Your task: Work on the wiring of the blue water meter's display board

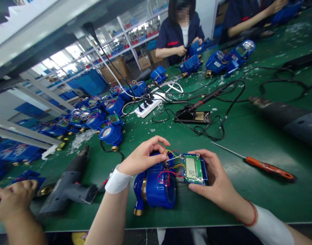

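Note:
A blue water meter with brass fittings lies on the green bench in front of me. Thin red, yellow and white wires run from its housing to a green circuit board with a small LCD, set in a blue frame. My right hand grips the board by its edges, thumb below and fingers behind, its display facing up. Over the meter's top, my left hand has its thumb and a curled finger at the wires, while the index finger stretches forward. The exact pinch point is partly hidden.
An orange-handled screwdriver lies at right, near a heat gun. Behind are a soldering iron in its stand and a power strip. At left are another heat gun and a co-worker's hand. More meters line the bench.

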A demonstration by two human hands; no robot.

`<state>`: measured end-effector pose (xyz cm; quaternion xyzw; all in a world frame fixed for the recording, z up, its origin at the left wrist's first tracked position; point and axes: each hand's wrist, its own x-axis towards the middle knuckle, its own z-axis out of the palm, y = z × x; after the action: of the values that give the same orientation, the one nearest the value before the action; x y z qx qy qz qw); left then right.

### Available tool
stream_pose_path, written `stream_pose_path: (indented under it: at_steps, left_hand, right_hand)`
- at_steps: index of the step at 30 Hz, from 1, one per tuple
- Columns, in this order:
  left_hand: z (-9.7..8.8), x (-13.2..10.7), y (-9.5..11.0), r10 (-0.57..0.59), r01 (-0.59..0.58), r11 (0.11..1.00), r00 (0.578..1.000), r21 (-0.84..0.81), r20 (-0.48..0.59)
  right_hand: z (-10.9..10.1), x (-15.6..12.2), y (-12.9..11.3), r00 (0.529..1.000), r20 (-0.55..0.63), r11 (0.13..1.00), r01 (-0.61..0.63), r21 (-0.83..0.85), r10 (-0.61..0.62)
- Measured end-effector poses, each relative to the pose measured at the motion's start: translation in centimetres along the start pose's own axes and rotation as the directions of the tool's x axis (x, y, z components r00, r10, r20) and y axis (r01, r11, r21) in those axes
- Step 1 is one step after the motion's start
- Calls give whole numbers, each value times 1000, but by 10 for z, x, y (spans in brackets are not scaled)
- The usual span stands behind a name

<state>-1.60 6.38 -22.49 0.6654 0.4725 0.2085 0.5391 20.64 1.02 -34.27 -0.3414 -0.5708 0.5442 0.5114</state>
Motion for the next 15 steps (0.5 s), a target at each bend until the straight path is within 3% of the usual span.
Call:
stream_pose_path:
  at_steps: [11, 15]
  left_hand:
    - [16, -1, -5, 123, -61, 963, 966, 262, -228]
    - [26, -12, -2, 231, -89, 916, 914, 390, -333]
  right_hand:
    - [-1, -1, -2, 1000, 9, 995, -7, -103, 8]
    - [-2, -2, -2, 1000, 12, 995, -25, -95, 27]
